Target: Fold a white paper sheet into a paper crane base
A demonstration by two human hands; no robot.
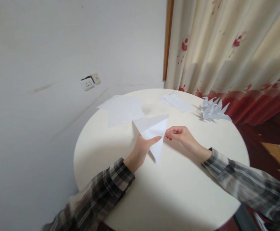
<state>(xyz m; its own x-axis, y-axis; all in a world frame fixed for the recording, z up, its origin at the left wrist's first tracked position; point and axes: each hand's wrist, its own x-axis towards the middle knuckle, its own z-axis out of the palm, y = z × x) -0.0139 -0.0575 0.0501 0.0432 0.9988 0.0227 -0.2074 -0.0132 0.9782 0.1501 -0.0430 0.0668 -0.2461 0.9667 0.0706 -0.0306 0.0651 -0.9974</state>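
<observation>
A folded sheet of white paper (154, 130), triangular with several layers, is held up just above the round white table (183, 189). My left hand (142, 149) grips it from the lower left, thumb lying across the front and the other fingers hidden behind the paper. At the paper's right edge is my right hand (178, 134), its fingers curled and the fingertips pinched together at the edge. Whether those fingertips clasp the edge or only touch it is hard to make out.
Loose white sheets (125, 109) lie at the table's back left, and narrower paper pieces (177, 102) at the back. Folded paper cranes (213, 110) cluster at the right. A wall with a socket (87, 84) stands behind, and a patterned curtain (216, 48) hangs at the back right.
</observation>
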